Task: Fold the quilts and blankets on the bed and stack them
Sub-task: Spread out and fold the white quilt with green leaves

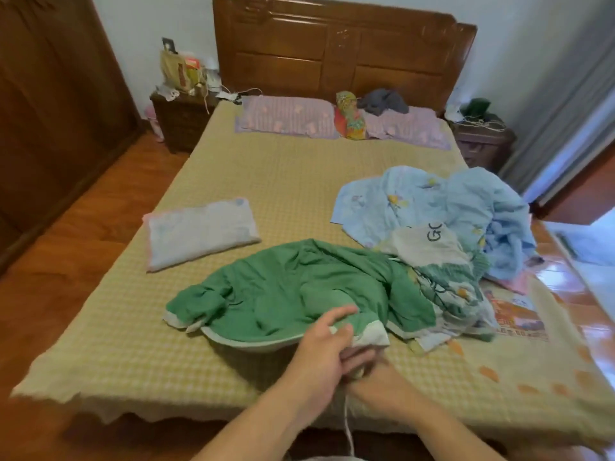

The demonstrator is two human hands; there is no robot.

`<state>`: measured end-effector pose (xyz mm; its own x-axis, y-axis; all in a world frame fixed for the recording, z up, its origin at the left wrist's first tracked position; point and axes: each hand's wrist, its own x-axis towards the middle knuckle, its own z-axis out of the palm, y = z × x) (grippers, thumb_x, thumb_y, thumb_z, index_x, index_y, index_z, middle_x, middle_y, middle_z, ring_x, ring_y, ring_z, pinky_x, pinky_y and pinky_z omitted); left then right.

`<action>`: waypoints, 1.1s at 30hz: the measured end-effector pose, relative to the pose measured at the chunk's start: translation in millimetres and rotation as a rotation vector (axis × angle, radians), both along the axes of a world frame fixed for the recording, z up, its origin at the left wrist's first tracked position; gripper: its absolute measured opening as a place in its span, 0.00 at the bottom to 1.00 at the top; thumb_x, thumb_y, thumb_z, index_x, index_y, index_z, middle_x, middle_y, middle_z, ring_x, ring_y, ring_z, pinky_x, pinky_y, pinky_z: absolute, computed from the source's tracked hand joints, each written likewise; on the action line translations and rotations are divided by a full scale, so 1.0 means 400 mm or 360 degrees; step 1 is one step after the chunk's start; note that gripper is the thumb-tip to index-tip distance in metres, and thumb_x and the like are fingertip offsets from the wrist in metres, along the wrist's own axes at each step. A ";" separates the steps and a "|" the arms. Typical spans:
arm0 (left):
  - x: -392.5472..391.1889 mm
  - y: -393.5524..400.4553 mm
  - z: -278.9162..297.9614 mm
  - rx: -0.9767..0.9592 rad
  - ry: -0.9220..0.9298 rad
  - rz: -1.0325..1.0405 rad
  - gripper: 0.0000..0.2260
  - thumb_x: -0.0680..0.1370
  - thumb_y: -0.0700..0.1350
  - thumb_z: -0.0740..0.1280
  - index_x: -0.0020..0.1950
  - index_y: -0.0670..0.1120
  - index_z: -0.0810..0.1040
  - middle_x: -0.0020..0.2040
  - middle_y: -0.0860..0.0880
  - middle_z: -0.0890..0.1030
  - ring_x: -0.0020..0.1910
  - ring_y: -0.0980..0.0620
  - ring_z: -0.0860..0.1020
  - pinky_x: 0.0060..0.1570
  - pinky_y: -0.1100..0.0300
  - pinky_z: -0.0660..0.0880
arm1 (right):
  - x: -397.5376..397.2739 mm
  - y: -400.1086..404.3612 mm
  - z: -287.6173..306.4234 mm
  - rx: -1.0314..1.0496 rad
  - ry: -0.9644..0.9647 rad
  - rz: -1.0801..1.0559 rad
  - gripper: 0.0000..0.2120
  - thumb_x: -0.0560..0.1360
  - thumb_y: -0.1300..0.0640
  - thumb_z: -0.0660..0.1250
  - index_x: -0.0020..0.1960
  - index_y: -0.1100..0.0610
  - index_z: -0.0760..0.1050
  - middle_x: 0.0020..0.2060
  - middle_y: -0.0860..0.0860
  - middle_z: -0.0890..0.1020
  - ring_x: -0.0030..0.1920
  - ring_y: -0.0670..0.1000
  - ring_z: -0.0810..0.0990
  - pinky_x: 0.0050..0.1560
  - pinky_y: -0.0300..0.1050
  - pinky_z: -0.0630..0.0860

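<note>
A crumpled green quilt [286, 291] with white trim lies near the foot of the bed [100, 344]. My left hand [324, 344] pinches its white near edge, fingers on top of the green cloth. My right hand [376, 374] sits just below and beside it, gripping the same edge from underneath, its fingers partly hidden. A rumpled light-blue floral quilt [449, 211] is heaped at the right. A white-and-green patterned blanket [442, 274] lies between the two. A folded pale blanket [199, 231] rests flat at the left.
Two purple pillows [286, 118] and a colourful bundle [349, 118] lie by the wooden headboard [342, 48]. Nightstands [181, 121] stand on both sides. A wardrobe [50, 94] is at the left, curtains [565, 111] at the right. A white cord [347, 424] hangs below my hands.
</note>
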<state>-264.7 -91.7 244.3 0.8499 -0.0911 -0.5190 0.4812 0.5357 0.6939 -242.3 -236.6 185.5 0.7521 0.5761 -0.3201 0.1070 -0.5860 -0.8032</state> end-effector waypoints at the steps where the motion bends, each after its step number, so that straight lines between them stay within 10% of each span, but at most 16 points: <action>1: -0.005 -0.032 0.013 -0.0015 -0.0058 -0.0188 0.15 0.83 0.33 0.61 0.67 0.46 0.77 0.56 0.40 0.84 0.55 0.40 0.84 0.56 0.48 0.81 | -0.003 0.004 -0.015 0.0068 -0.0106 -0.0068 0.14 0.79 0.67 0.61 0.61 0.54 0.75 0.56 0.49 0.81 0.62 0.48 0.79 0.58 0.34 0.73; 3: -0.007 -0.064 0.019 0.0116 -0.0314 -0.0560 0.20 0.81 0.35 0.66 0.70 0.51 0.75 0.58 0.47 0.84 0.58 0.46 0.83 0.62 0.47 0.78 | 0.014 -0.040 0.040 0.0184 -0.0103 -0.0820 0.15 0.83 0.69 0.52 0.57 0.56 0.75 0.51 0.58 0.79 0.51 0.49 0.83 0.47 0.30 0.77; 6: 0.030 -0.051 -0.039 0.1160 -0.0739 -0.0601 0.33 0.73 0.51 0.74 0.73 0.69 0.63 0.58 0.58 0.80 0.56 0.58 0.79 0.63 0.50 0.76 | 0.072 -0.125 0.153 0.0445 -0.0204 -0.1707 0.14 0.81 0.70 0.57 0.51 0.56 0.77 0.43 0.48 0.80 0.43 0.47 0.79 0.40 0.40 0.78; 12: 0.126 -0.044 -0.250 0.2206 -0.0337 -0.0854 0.54 0.73 0.63 0.73 0.80 0.59 0.32 0.80 0.45 0.45 0.80 0.42 0.49 0.76 0.45 0.56 | 0.127 -0.172 0.451 0.0638 -0.0723 -0.1380 0.13 0.71 0.58 0.59 0.41 0.45 0.81 0.39 0.45 0.84 0.44 0.48 0.81 0.49 0.50 0.77; 18: 0.155 -0.001 -0.368 0.2596 -0.0175 -0.1058 0.34 0.78 0.60 0.66 0.80 0.53 0.58 0.81 0.43 0.55 0.80 0.40 0.55 0.76 0.48 0.57 | 0.207 -0.251 0.701 0.1522 -0.0780 -0.1493 0.16 0.81 0.61 0.57 0.42 0.55 0.81 0.36 0.54 0.82 0.36 0.52 0.82 0.39 0.49 0.82; 21: 0.180 0.052 -0.366 0.2308 -0.0118 -0.0884 0.11 0.80 0.52 0.64 0.59 0.49 0.78 0.65 0.41 0.78 0.65 0.41 0.75 0.59 0.52 0.72 | 0.280 -0.357 0.758 0.1366 -0.1032 -0.1636 0.12 0.79 0.55 0.54 0.42 0.55 0.74 0.35 0.53 0.74 0.31 0.50 0.76 0.34 0.40 0.75; 26: 0.256 0.096 -0.152 0.1336 0.0056 -0.0009 0.10 0.80 0.44 0.62 0.53 0.44 0.83 0.53 0.38 0.85 0.51 0.37 0.83 0.57 0.39 0.79 | 0.364 -0.494 0.671 0.0480 -0.1454 -0.2036 0.11 0.67 0.59 0.55 0.39 0.52 0.75 0.38 0.48 0.75 0.40 0.48 0.72 0.42 0.49 0.73; 30: 0.254 -0.015 0.199 0.1344 -0.0320 -0.0442 0.12 0.79 0.49 0.71 0.57 0.43 0.81 0.48 0.41 0.86 0.47 0.40 0.85 0.51 0.40 0.82 | 0.334 -0.456 0.486 0.0104 -0.0867 -0.1026 0.32 0.66 0.56 0.61 0.71 0.45 0.71 0.60 0.46 0.79 0.57 0.47 0.78 0.55 0.45 0.76; 33: 0.233 -0.128 0.369 0.1256 -0.0585 -0.0614 0.14 0.76 0.47 0.76 0.57 0.47 0.77 0.49 0.40 0.85 0.45 0.43 0.84 0.50 0.43 0.81 | 0.260 -0.369 0.338 -0.0049 -0.0534 -0.0194 0.41 0.70 0.53 0.74 0.76 0.36 0.58 0.68 0.40 0.74 0.66 0.43 0.74 0.61 0.42 0.75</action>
<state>-171.5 -142.9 392.1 0.9566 -0.1371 -0.2571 0.2068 -0.3025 0.9304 -138.5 -384.2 320.5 0.8808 0.4696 -0.0597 0.2895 -0.6342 -0.7169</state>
